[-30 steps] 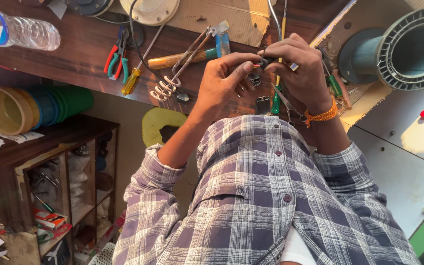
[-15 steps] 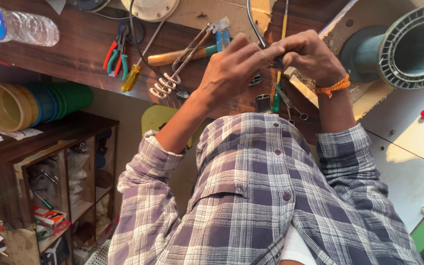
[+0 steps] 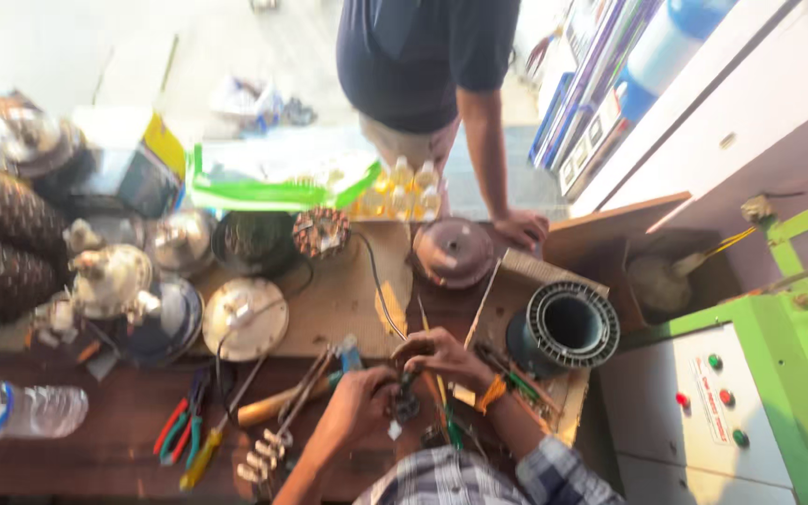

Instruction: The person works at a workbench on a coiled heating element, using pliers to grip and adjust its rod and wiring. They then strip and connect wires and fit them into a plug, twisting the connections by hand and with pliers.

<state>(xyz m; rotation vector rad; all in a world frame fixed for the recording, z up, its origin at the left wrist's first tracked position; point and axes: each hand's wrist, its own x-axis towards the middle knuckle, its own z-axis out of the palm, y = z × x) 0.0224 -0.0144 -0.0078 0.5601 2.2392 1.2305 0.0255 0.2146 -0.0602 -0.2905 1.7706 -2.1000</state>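
Left hand (image 3: 359,404): fingers curled together around a small dark part (image 3: 406,404), held just above the bench (image 3: 123,421).

Right hand (image 3: 441,355): fingers bent down onto the top of the same small dark part; an orange band sits at the wrist. Both hands meet on it, touching.

Small dark part: between the two hands, near the front edge of the bench. Too small and too covered to name more closely. Its long axis seems to run roughly upright, top toward the right hand, but this cannot be told for certain.

Handling note, as a judgement: the left hand serves best as a steady clamp while the right hand's fingertips do the fine work; holding the part close over the bench would keep any loose piece from dropping far.

Left of the left hand: a wooden-handled tool (image 3: 278,404), a bunch of metal spanners (image 3: 268,454), red and green pliers (image 3: 178,432), a yellow-handled screwdriver (image 3: 200,460), farther off a clear plastic bottle (image 3: 21,411).

Right of the right hand: a grey ribbed ring (image 3: 565,327) on cardboard.

Beyond the hands: a round white cover (image 3: 245,318), a copper-wound coil (image 3: 322,232), a brown round housing (image 3: 453,251). Another person's hand (image 3: 521,227) rests on the far edge.
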